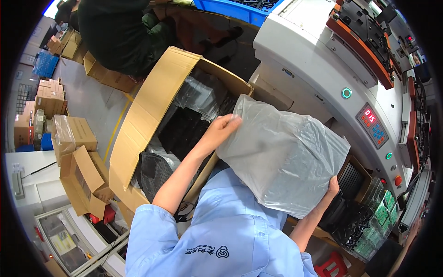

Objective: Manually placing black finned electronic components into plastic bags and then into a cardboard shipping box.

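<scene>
- The grey-white machine [302, 64] spans the upper right, beyond the right hand's side of the load and apart from it.
- The open cardboard carton [145, 99] stands on the person's left, its opening just beyond the left forearm. Stacked black pieces [184, 131] and clear plastic wrapping [198, 94] fill much of what shows inside.
- The bulky translucent plastic bag [281, 159] is held up between both hands, in front of the light-blue shirt [226, 203]. Its long axis slants from upper left to lower right; the contents are too clouded to name. The carton lies to its left, so the left hand is the nearer one to that opening.
- The left hand [221, 131] meets the bag at its upper-left end, the bag lying rightward of the fingers. Those fingers are drawn together, seemingly pinching the film at the edge.
- The right hand [331, 189] grips the opposite, lower-right end, the bag lying up and leftward from it. Its thumb presses the near face; the other fingers are hidden behind, so I cannot tell their spread.
</scene>
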Available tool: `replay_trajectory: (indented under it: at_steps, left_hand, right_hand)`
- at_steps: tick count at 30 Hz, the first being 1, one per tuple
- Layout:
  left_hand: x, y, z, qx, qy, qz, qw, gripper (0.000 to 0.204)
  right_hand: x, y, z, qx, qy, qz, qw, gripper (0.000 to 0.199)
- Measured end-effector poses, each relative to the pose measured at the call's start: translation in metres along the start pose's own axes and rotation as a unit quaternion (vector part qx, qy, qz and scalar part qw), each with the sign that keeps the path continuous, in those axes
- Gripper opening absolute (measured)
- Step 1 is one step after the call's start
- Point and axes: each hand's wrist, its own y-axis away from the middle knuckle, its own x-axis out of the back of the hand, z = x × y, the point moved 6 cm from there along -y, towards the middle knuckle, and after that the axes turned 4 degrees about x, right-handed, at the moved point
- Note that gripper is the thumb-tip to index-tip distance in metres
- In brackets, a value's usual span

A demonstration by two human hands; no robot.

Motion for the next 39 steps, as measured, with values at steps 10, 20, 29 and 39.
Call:
replay_trajectory:
  at_steps: [10,20,29,39]
  left_hand:
    - [0.061,0.024,0.002,-0.018,-0.121,0.22,0.968,0.022]
    - [-0.03,0.049,-0.046,0.206,0.391,-0.258,0.859,0.043]
    - [-0.083,0.053,0.011,0.084,0.106,-0.216,0.967,0.03]
    - [-0.09,0.052,0.015,0.016,0.06,-0.186,0.981,0.038]
  right_hand:
    - [-0.002,0.005,-0.018,0.029,0.066,0.024,0.997,0.06]
    - [0.011,0.003,-0.019,0.037,0.053,0.018,0.998,0.061]
    - [0.002,0.004,-0.005,0.002,0.09,-0.086,0.992,0.052]
    - [0.0,0.0,0.004,0.031,0.19,-0.139,0.972,0.035]
